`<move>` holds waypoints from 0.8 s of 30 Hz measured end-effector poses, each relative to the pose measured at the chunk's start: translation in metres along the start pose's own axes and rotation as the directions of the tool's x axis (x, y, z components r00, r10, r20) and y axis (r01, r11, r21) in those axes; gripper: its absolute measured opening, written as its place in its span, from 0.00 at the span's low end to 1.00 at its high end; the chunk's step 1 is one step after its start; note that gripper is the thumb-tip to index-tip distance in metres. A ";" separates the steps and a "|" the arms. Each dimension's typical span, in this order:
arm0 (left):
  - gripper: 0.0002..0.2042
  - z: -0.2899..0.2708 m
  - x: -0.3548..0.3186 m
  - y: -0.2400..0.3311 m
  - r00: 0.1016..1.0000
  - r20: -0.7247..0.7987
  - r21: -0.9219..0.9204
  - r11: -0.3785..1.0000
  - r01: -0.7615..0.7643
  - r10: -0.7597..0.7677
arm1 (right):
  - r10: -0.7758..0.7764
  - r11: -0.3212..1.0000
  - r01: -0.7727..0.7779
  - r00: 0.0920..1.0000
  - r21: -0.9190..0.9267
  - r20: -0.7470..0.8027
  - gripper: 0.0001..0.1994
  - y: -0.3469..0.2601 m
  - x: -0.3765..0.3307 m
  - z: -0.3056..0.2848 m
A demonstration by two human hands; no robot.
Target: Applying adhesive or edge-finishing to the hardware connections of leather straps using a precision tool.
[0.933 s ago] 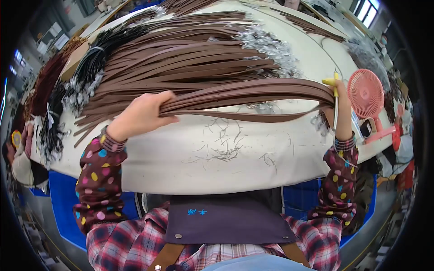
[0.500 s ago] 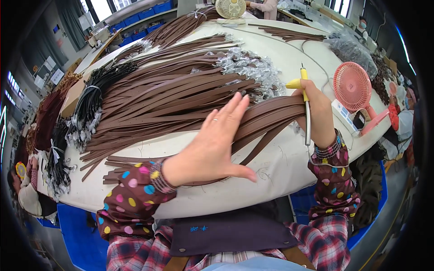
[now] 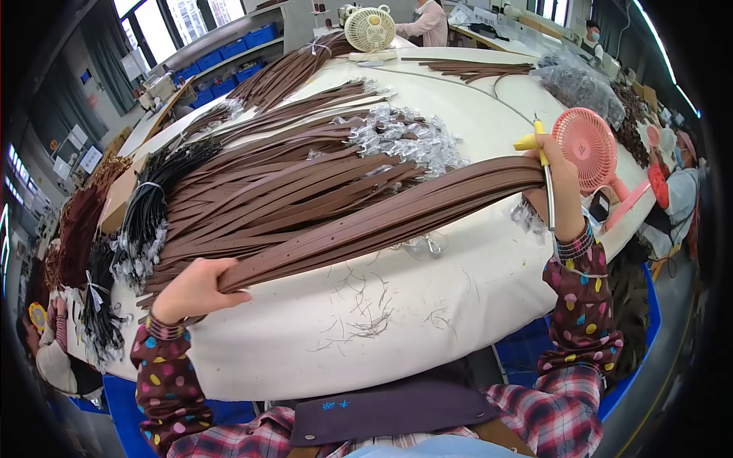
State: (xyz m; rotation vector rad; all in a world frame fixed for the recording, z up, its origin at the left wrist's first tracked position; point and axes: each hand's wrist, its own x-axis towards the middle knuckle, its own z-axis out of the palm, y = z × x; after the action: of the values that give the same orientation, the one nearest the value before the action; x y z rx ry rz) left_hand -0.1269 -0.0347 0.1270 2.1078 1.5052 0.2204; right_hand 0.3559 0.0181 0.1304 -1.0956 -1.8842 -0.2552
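Note:
A bundle of long flat brown straps (image 3: 389,208) stretches between my two hands, lifted above the white table. My left hand (image 3: 197,290) is closed round its left end. At the other end, my right hand (image 3: 566,191) grips the straps and also holds a pen-like tool (image 3: 549,200) with a yellow collar, silver body and thin upright tip. Plastic-covered ends (image 3: 525,215) dangle beneath my right hand. Behind the bundle lies a wide pile of similar brown straps (image 3: 252,183), their clear plastic-wrapped ends (image 3: 412,137) gathered at its right.
Thread scraps (image 3: 370,324) litter the white table (image 3: 305,359) near me. A pink fan (image 3: 585,149) stands right, a cream fan (image 3: 369,29) at the back. Black straps (image 3: 141,206) lie left. Blue bins (image 3: 145,412) sit below the edge. Other people (image 3: 676,187) work nearby.
My left hand, open over the straps before, has moved left and closed on their left end. The bundle is raised and drawn straight; my right hand has shifted slightly right.

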 end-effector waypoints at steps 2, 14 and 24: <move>0.15 -0.029 -0.022 -0.017 0.980 -0.107 0.002 0.985 0.170 -0.169 | 0.000 0.998 0.010 0.985 -0.059 0.172 0.26 0.027 0.012 0.011; 0.18 -0.219 0.156 -0.026 0.630 -0.748 0.422 0.882 0.208 0.210 | 0.004 0.948 -0.004 1.000 -0.319 -0.001 0.32 0.125 0.261 0.135; 0.10 -0.144 0.284 -0.064 0.742 -0.668 0.539 0.723 0.431 0.055 | -0.181 0.959 0.203 0.975 -0.195 0.127 0.22 0.093 0.129 0.101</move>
State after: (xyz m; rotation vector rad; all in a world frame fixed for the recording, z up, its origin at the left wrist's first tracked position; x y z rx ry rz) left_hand -0.1379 0.2870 0.1669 2.5190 2.5438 0.4086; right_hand 0.3426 0.2049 0.1519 -1.0811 -2.1004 -0.5230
